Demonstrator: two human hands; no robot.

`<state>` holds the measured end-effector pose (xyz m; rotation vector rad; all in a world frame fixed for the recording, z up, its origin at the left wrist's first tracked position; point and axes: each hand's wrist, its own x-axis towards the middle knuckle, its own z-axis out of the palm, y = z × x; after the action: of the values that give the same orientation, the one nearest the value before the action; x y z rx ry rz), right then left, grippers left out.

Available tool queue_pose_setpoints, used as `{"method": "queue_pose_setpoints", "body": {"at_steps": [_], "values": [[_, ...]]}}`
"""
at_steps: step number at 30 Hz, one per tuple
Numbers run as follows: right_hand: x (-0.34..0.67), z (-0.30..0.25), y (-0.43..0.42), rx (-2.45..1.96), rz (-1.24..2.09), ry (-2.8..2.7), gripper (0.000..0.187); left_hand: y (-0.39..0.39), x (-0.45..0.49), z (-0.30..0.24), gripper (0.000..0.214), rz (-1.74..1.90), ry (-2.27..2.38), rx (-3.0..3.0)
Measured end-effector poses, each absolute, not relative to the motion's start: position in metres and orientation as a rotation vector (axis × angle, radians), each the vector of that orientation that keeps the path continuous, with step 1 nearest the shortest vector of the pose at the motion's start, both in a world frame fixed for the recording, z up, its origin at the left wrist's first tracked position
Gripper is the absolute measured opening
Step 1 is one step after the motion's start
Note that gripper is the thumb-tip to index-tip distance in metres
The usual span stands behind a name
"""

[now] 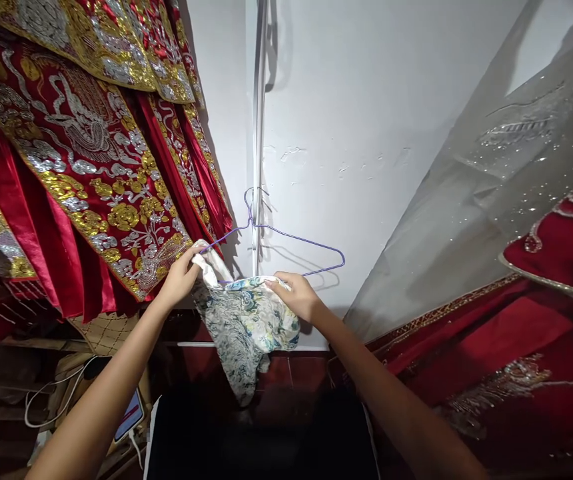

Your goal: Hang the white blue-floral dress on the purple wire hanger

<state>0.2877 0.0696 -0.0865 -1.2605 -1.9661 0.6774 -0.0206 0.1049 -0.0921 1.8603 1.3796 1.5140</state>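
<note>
A purple wire hanger point(311, 241) hangs by its hook against a vertical white pole in front of me. A light garment with a blue, green and yellow print point(246, 320) drapes from it, its white-edged strap around the hanger's left end. My left hand point(185, 272) is closed on that strap at the left shoulder of the hanger. My right hand point(294, 293) pinches the garment's upper edge, thumb on top, just below the hanger's lower bar. The hanger's right end is bare. Part of the lower bar is hidden behind the cloth.
Red costumes with gold and silver embroidery point(111, 167) hang at left. To the right are sheer sparkly fabric point(466, 193) and more red cloth point(556, 240). A phone point(130, 417) with a white cable lies at lower left. A white wall point(366, 100) stands behind the pole point(258, 87).
</note>
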Motion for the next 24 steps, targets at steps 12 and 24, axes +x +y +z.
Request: {"method": "queue_pose_setpoints", "body": {"at_steps": [12,24], "values": [[0.382,-0.069,0.091,-1.382,0.315,-1.678,0.076,0.108,-0.040,-0.072,0.037,1.447,1.312,1.870],[0.401,-0.058,0.125,-1.048,1.141,-1.343,0.037,0.093,-0.028,-0.050,0.034,1.542,1.390,2.047]]}}
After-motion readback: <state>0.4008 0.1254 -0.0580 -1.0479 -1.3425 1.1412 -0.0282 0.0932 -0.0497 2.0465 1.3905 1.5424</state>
